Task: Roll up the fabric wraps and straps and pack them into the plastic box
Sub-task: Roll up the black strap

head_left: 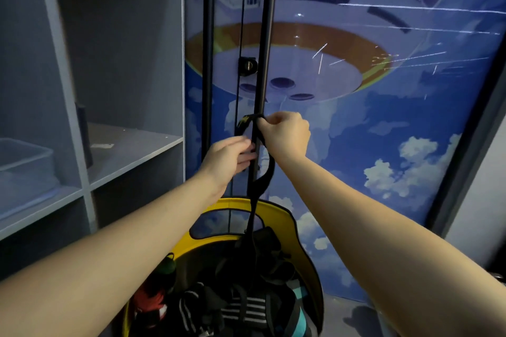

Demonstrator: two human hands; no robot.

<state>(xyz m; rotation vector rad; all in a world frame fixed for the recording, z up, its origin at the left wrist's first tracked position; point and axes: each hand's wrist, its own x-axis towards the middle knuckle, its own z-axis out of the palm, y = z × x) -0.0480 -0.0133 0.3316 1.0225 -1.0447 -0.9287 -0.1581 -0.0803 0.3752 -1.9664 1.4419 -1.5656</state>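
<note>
A black strap [267,172] with a yellow-marked buckle end hangs in front of me, its lower part trailing down into a yellow basket [309,249]. My right hand [284,135] pinches the strap's top loop near the buckle. My left hand [228,157] holds the strap just below, fingers curled round it. The basket holds several dark wraps and straps [241,306], one with white stripes, plus a red and black one at its left. A clear plastic box [26,164] sits on the grey shelf at the far left.
Grey shelving [131,150] stands on the left with a dark upright object on it. Two black vertical poles [209,63] rise in front of a blue wall mural [383,117]. A dark door frame runs down the right side.
</note>
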